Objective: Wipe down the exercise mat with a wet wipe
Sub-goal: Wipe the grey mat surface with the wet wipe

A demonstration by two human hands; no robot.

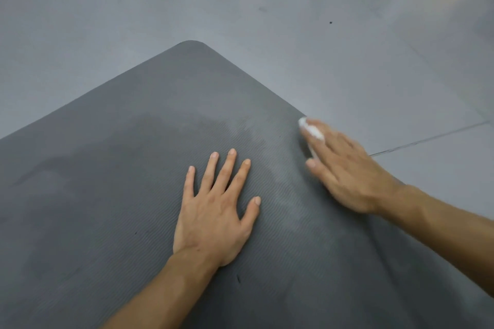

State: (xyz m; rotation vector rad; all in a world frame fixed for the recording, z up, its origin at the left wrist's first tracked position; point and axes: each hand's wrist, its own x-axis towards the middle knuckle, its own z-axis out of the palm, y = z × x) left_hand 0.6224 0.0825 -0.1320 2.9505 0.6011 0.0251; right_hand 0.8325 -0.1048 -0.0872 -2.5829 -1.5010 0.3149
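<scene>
Now R hand (pixel 347 173) presses wipe (pixel 313 130) at mat (pixel 120 181) edge, L hand (pixel 213 218) flat.

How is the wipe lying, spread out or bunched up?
Bunched up: the wipe is a small white wad under the right hand's fingers.

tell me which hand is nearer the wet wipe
Right. The right hand presses the wet wipe down at the right edge of the mat; the left hand lies flat on the mat, apart from the wipe, nearer the middle.
</scene>
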